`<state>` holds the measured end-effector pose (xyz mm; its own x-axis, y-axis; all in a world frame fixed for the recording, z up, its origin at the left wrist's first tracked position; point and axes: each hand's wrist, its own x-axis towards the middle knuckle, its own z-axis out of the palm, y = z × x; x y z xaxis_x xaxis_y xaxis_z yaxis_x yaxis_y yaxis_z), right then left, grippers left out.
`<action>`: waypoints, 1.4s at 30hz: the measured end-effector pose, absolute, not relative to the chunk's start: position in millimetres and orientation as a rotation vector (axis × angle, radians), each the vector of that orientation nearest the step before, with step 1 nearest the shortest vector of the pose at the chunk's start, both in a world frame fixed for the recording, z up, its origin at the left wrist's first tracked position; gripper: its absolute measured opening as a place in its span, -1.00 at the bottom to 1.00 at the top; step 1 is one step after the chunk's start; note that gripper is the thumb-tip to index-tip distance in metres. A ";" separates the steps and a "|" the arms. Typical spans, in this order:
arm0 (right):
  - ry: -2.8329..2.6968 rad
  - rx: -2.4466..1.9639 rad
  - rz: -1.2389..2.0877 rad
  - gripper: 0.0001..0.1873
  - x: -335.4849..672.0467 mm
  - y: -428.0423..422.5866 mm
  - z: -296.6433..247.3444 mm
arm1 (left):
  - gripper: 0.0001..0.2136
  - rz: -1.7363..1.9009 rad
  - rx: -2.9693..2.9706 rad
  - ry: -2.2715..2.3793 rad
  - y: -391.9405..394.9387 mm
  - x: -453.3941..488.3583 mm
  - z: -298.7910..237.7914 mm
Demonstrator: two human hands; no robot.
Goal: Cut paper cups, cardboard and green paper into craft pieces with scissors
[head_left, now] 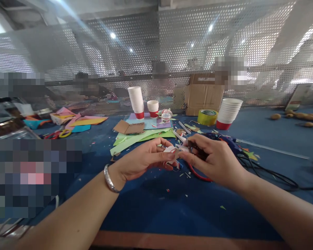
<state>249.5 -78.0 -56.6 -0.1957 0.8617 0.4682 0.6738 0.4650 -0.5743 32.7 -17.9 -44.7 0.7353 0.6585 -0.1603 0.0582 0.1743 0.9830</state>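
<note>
"Blue worktop (pixel 146 215), littered with scraps (pixel 223 207). How are the arms (pixel 86 208) posed?"

"Both are angled inward. By the left hand (pixel 146 156), cupped with thumb pressed towards fingers, a white-and-red piece (pixel 169 149) is held near the centre."

"And the right hand (pixel 214 152)?"

"Its fingers are curled, its thumb pointed at the piece; whether anything is gripped cannot be told. Behind, green sheets (pixel 135 139) are spread, backed by a cup stack (pixel 136 100)."

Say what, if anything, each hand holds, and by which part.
Left hand: a white piece, pinched across its middle. Right hand: cannot be told.
</note>
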 end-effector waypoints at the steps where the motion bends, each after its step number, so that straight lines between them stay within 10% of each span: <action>1: -1.957 -1.260 0.311 -0.72 249.0 -78.6 -56.7 | -0.68 0.459 1.341 0.644 -18.0 33.1 -45.7; 10: -2.018 -1.251 0.303 -0.92 248.9 -74.6 -61.1 | -0.77 0.444 1.458 0.648 -26.0 39.9 -47.4; 42: -2.064 -1.252 0.164 -0.62 256.5 -77.3 -55.1 | -0.83 1.066 2.220 0.734 -33.4 42.3 -52.0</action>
<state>256.5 -77.3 -55.1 -0.2816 0.8175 0.5024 0.7277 0.5233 -0.4434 42.3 -33.4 -52.0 0.5331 0.6784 0.5055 0.2295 -0.6910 0.6854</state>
